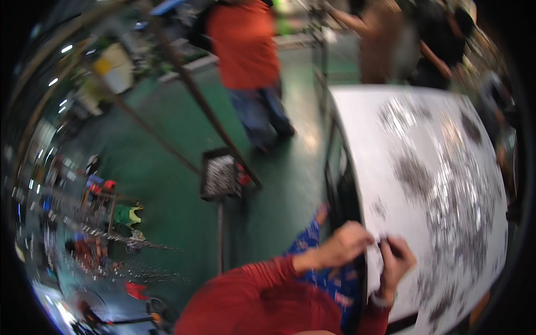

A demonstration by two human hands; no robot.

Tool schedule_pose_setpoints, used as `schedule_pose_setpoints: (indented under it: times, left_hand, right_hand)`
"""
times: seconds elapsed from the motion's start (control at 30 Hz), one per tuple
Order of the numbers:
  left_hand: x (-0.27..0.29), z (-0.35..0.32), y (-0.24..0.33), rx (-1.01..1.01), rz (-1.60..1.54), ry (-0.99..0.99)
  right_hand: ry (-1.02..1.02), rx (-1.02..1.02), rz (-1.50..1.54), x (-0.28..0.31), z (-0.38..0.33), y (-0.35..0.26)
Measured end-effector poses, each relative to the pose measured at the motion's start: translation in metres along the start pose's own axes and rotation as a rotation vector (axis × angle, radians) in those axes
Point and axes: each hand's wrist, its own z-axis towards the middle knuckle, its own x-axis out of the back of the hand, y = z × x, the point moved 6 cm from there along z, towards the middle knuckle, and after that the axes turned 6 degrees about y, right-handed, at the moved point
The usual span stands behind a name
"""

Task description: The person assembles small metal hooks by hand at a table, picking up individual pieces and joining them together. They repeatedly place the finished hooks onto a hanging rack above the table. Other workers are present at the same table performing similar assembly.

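Observation:
My left hand (347,244) and my right hand (397,260) are close together over the near left edge of a white-topped table (385,209). The left fingers are pinched together, and whatever lies between them is too blurred to make out. At the right thumb and fingertips shows a small dark piece (383,240), its kind unclear. Beyond my hands, shiny silvery metal pieces (460,195) lie spread in a long heap. Small dark pieces (413,174) sit in a patch left of that heap.
A black crate (204,187) of small metal parts stands left of the table, by long bars. A person in an orange shirt (243,47) stands on the green floor (178,229). Other people (385,39) are at the table's far side.

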Motion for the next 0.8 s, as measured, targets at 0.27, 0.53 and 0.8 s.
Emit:
schedule_pose_setpoints:
  times: [0.27, 0.53, 0.8]
  left_hand:
    - [0.008, 0.025, -0.068, 0.384, -0.116, 0.082]
    - [-0.126, 0.124, -0.221, 0.06, 0.424, -0.205]
    - [-0.153, 0.109, -0.219, 0.11, 0.527, -0.182]
  right_hand:
    - [-0.041, -0.147, 0.343, 0.0, -0.007, 0.014]
    - [-0.048, -0.19, 0.276, 0.007, -0.01, 0.012]
    - [0.02, -0.161, 0.301, 0.002, -0.013, 0.006]
